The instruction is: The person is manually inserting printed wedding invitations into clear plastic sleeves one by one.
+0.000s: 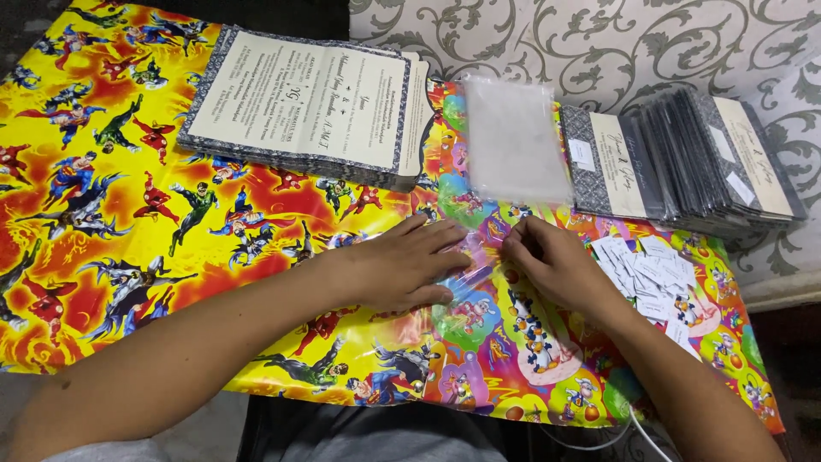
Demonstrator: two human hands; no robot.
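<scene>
While left hand flat pins clear sleeve, right hand fingertips pinch its edge; keep taut, w/o creasing.

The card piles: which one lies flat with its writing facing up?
The big pile at the far left: flat, with its printed sheet showing. The dark piles on the right lean overlapping, in sleeves.
</scene>
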